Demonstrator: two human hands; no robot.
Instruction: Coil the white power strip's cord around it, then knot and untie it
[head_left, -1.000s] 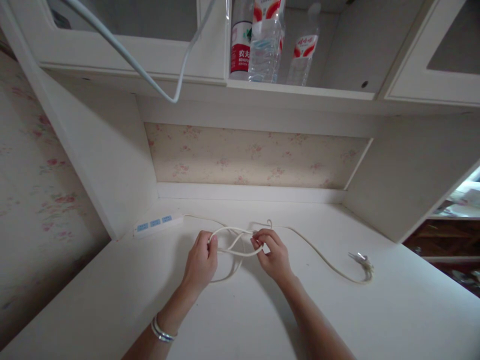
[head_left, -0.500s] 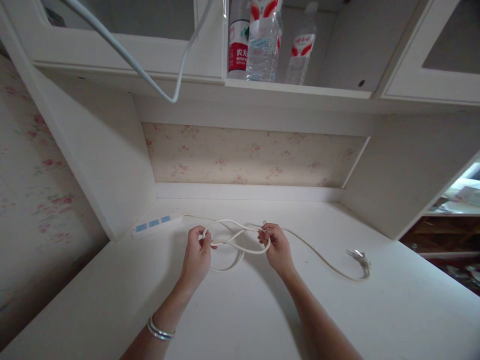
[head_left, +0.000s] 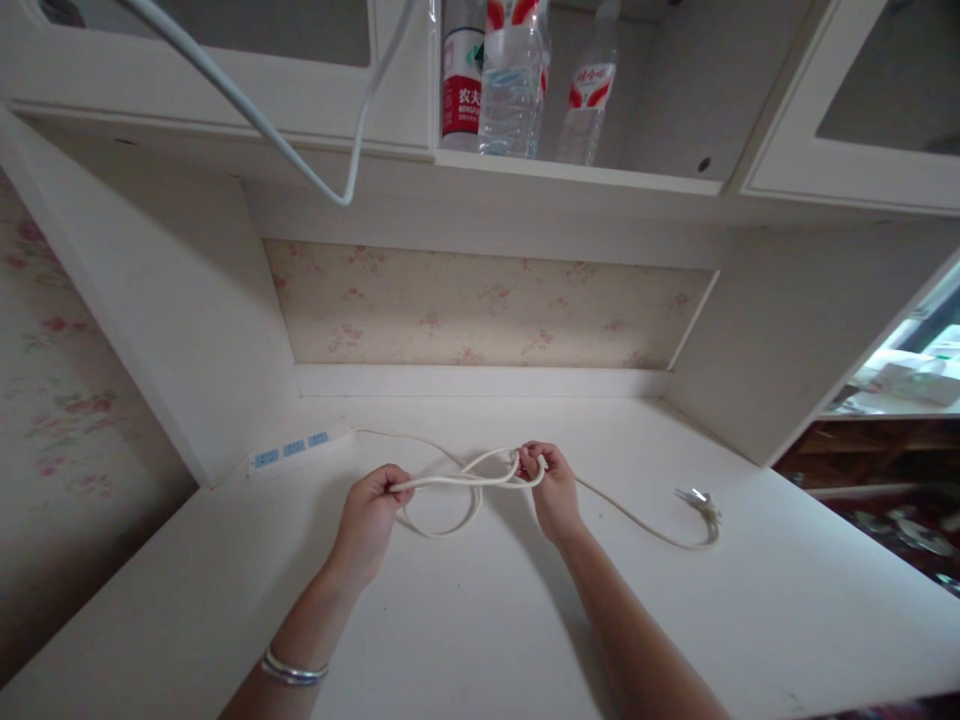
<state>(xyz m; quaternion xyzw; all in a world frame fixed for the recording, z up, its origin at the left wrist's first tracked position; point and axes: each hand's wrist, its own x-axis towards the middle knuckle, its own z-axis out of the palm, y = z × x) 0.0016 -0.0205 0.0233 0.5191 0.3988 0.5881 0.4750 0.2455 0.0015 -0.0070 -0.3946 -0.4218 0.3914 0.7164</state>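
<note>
A looped, round-section cream cord (head_left: 465,482) held above the middle of a broad white worktop (head_left: 465,640).

Over the worktop's back edge hangs a white wooden cabinet (head_left: 409,110), with clear plastic bottles with red-and-white labels (head_left: 510,110) standing on its open shelf. The person's left hand (head_left: 367,520) pinches the left end of the drawn-out loops between thumb and fingers; the right hand (head_left: 556,500) has its fingers closed around their right end. Beneath, between the hands, a curve of cord lies on the worktop. A long white power strip with blue socket panels (head_left: 294,455) sits near the back left corner; a pale plug with metal prongs (head_left: 706,508) lies towards the right edge, cord trailing from it. Shiny silver-coloured bangles (head_left: 292,672) circle the left wrist.
</note>
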